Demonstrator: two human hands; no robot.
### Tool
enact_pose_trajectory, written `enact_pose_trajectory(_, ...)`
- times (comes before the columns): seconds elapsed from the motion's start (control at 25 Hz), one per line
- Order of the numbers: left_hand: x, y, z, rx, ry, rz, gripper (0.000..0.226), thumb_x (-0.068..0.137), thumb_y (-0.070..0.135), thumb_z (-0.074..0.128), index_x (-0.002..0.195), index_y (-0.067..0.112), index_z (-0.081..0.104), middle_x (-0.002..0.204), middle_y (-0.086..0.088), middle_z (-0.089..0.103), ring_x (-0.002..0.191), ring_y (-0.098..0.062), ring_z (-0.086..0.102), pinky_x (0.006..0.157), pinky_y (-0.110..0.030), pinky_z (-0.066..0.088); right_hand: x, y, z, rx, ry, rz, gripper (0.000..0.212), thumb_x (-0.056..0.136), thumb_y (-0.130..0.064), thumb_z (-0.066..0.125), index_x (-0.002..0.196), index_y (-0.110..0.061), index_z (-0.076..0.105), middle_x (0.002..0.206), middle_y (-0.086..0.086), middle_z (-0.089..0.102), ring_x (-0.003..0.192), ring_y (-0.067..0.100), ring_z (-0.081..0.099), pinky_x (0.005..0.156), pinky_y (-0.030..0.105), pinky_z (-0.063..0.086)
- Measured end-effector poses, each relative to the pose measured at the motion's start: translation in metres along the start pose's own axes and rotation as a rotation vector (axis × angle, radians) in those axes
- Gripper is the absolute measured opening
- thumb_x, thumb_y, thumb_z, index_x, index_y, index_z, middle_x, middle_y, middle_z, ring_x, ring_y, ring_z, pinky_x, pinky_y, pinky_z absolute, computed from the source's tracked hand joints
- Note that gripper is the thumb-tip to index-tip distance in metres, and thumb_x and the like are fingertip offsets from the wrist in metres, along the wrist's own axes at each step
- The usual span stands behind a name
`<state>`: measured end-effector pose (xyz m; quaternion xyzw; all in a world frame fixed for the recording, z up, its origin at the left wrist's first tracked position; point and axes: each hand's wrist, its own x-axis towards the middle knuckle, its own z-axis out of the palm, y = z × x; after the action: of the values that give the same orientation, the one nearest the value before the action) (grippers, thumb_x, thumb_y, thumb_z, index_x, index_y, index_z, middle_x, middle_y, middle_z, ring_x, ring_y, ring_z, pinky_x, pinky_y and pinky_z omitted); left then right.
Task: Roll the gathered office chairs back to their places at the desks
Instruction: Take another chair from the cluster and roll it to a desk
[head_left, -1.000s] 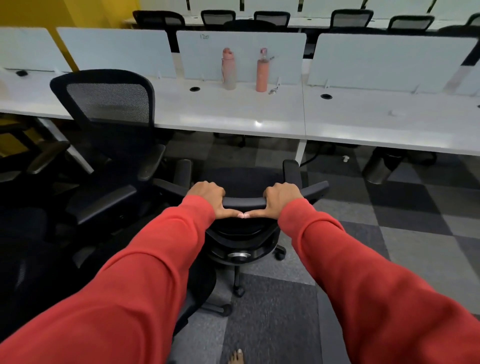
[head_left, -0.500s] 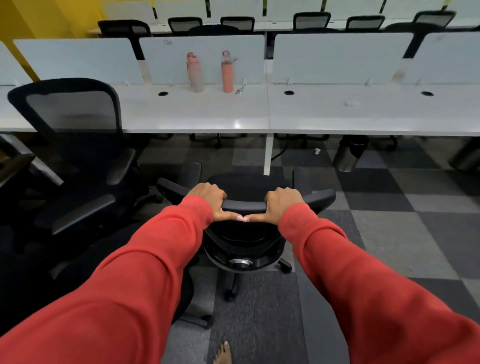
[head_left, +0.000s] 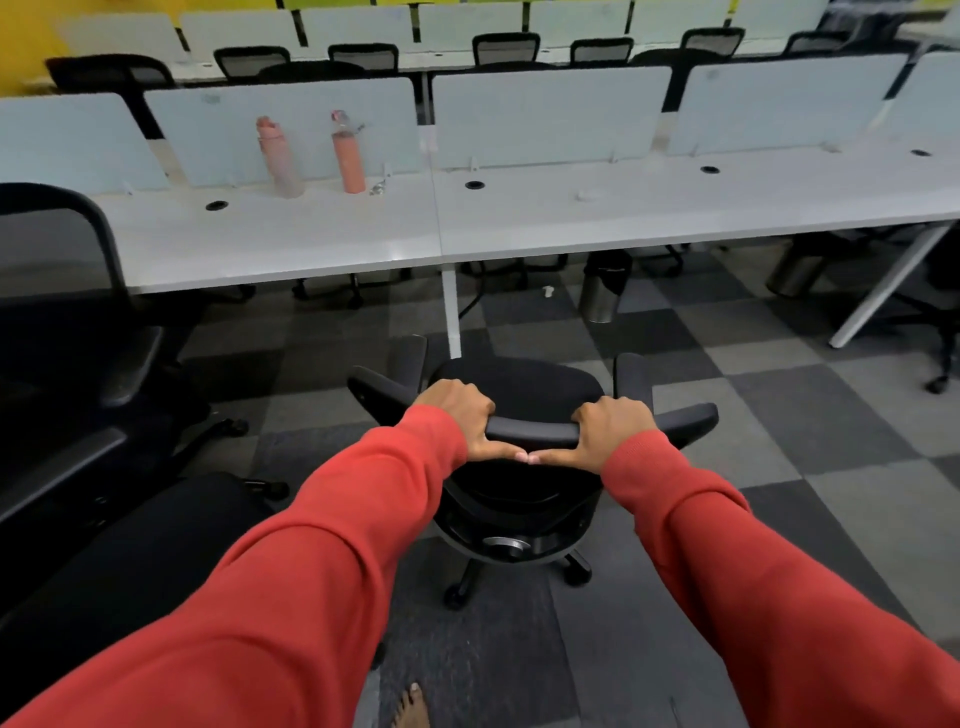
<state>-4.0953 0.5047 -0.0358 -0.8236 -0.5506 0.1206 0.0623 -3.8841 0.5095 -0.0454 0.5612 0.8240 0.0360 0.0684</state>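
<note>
A black office chair (head_left: 519, 389) stands on its castors right in front of me, its seat facing the white desk (head_left: 571, 223). My left hand (head_left: 462, 421) and my right hand (head_left: 605, 431) both grip the top edge of its backrest, thumbs touching underneath. The chair sits short of the desk, about level with the desk's white leg (head_left: 451, 312). A second black mesh chair (head_left: 67, 312) stands at the left, and another dark seat (head_left: 145, 551) lies beside my left arm.
Two pink bottles (head_left: 311, 156) stand on the desk against pale divider panels (head_left: 550, 114). Metal bins (head_left: 602, 291) sit under the desk. More chairs line the far row of desks. Checkered grey carpet (head_left: 779, 426) spreads to the right.
The chair and I have moved to the right along the desk; the bottles and the mesh chair have slid left in view. Both hands keep the same grip.
</note>
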Motion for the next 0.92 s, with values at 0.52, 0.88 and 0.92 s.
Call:
enact_pose_trajectory(0.52, 0.038, 0.125, -0.029, -0.049, 0.071, 0.312, 0.083, 0.062, 0.096, 0.037, 0.084, 0.021, 0.067, 0.08, -0.002, 0.067, 0.083, -0.025, 0.063, 0.074, -0.034, 0.048, -0.126, 0.084, 0.014, 0.013, -0.041, 0.404, 0.091, 0.048, -0.104, 0.033, 0.081, -0.025, 0.066, 0.057, -0.009, 0.047, 0.061, 0.015, 0.05, 0.06, 0.028, 0.043)
enact_pose_trajectory(0.88, 0.068, 0.13, -0.029, -0.09, 0.132, 0.567, 0.079, 0.065, 0.093, 0.04, 0.102, 0.028, 0.067, 0.088, -0.003, 0.07, 0.088, -0.027, 0.065, 0.076, -0.035, 0.05, -0.153, 0.066, 0.016, 0.116, 0.035, 0.673, 0.094, 0.047, -0.104, 0.033, 0.099, -0.034, 0.07, 0.077, -0.009, 0.068, 0.08, 0.015, 0.065, 0.063, 0.028, 0.039)
enact_pose_trajectory(0.92, 0.069, 0.132, -0.029, -0.09, 0.141, 0.574, 0.079, 0.065, 0.092, 0.04, 0.102, 0.028, 0.067, 0.088, -0.003, 0.07, 0.088, -0.027, 0.065, 0.076, -0.035, 0.049, -0.155, 0.066, 0.015, 0.119, 0.026, 0.687, 0.093, 0.048, -0.103, 0.035, 0.101, -0.035, 0.069, 0.078, -0.008, 0.068, 0.081, 0.015, 0.065, 0.064, 0.028, 0.04)
